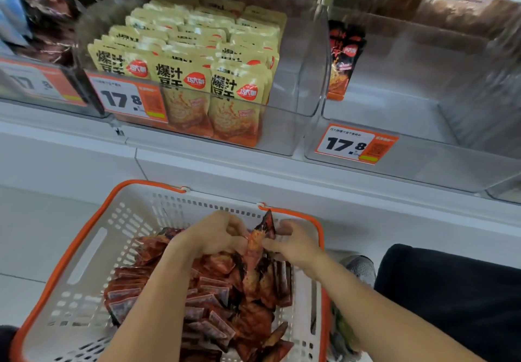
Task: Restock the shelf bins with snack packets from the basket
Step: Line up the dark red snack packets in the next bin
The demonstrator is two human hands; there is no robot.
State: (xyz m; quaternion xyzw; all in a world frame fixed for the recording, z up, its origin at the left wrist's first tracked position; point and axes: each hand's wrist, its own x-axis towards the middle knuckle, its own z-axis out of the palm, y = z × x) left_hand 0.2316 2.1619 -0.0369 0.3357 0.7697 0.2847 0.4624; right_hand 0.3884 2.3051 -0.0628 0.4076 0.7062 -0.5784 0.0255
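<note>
Both hands, L (210,236) & R (293,244), clamped on red packets (255,244) over basket (93,237), lower centre. Pick-up step; next, prob. lift to near-empty bin (423,161), upper right.

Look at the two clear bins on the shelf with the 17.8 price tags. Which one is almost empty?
The right bin: it holds just one black packet against its left wall. The left bin is packed with rows of yellow packets.

Basket (84,251) sits on the floor in front of the shelf (214,169), holding a heap of snack packets (214,299). Both hands are over the heap's far end, left hand (211,237) beside right hand (296,246). Above: left bin (293,136) packed with upright packets (180,79); right bin (423,164) holds one packet (342,59) against its left wall.
</note>
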